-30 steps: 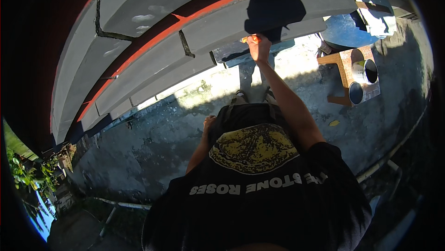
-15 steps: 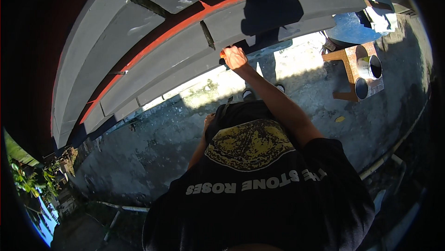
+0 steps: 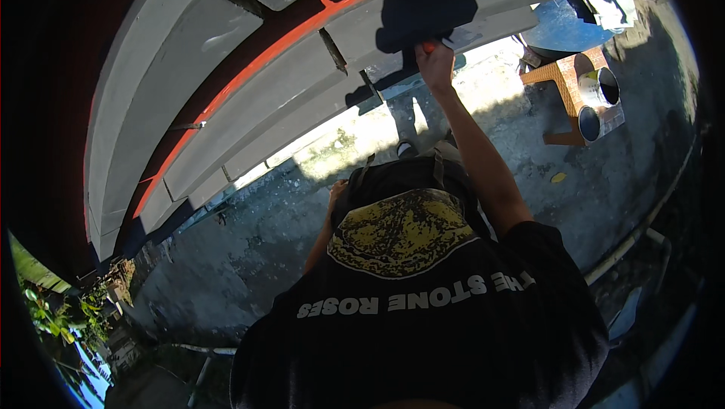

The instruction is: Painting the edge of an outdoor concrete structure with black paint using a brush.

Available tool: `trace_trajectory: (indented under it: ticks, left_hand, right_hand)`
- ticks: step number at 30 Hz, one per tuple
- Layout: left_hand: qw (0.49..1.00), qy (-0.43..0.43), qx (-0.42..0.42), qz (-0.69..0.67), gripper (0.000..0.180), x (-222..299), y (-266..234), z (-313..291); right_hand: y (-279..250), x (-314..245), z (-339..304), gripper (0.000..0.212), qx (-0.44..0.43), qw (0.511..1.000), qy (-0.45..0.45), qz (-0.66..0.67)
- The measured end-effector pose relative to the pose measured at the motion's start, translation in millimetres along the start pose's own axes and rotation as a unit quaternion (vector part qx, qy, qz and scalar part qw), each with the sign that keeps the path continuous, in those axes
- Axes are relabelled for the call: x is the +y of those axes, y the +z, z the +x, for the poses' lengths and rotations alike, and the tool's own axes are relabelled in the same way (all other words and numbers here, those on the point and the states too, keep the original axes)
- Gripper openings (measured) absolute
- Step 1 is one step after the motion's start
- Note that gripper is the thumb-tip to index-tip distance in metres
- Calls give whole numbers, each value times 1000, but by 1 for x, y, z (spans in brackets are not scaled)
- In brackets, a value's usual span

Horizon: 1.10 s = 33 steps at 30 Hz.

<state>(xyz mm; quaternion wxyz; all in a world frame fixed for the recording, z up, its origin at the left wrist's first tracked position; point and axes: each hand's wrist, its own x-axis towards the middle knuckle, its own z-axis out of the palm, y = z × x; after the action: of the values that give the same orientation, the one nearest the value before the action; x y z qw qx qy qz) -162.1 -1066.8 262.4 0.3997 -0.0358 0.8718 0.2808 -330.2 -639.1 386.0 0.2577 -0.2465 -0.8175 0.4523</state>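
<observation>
My right hand (image 3: 436,67) reaches forward to the lower part of a grey wall (image 3: 287,99), with the fingers closed around an orange-handled tool (image 3: 429,47). The tool's working end lies in shadow against the wall and I cannot make it out. Dark grooves cut the grey surface to the left of this hand, and a red band (image 3: 226,92) runs along the wall above it. Down at my left side, my left hand (image 3: 337,190) hangs beside my hip, partly covered by my dark clothing, so its fingers are hard to read.
On the right stands a brown stool (image 3: 565,92) bearing a white bucket (image 3: 600,89) and a dark round container (image 3: 588,122). Behind it is a large blue container (image 3: 563,31). Pipes (image 3: 619,258) run along the concrete floor's edge. Plants (image 3: 57,311) grow at far left.
My right hand has moved rightward and slightly up along the wall with the orange-handled tool. The shadow on the wall has shifted a little left. My left hand stays by my hip.
</observation>
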Motion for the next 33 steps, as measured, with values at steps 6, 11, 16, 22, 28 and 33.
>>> trace_trajectory:
  ticks: [6,11,16,22,28,33]
  left_hand:
    - [1000,-2,-6,-2,37,-2,2,-6]
    - [1000,-2,-11,-4,37,-2,6,-8]
    - [1000,-1,-9,-9,37,-1,6,-4]
    - [1000,-13,-1,-20,38,-6,10,-15]
    - [999,-30,-7,-27,38,-7,25,-30]
    - [998,-40,-14,-40,38,-6,38,-41]
  right_hand:
    - [73,-16,-65,20,-20,970,-236,-47]
    - [86,-21,-75,11,-44,970,-238,23]
    - [-25,25,-1,21,-21,1000,-13,-3]
    - [-102,39,72,19,105,972,-79,-196]
    - [-48,-1,15,18,-82,996,35,21]
    - [-67,45,16,21,-10,996,79,-49]
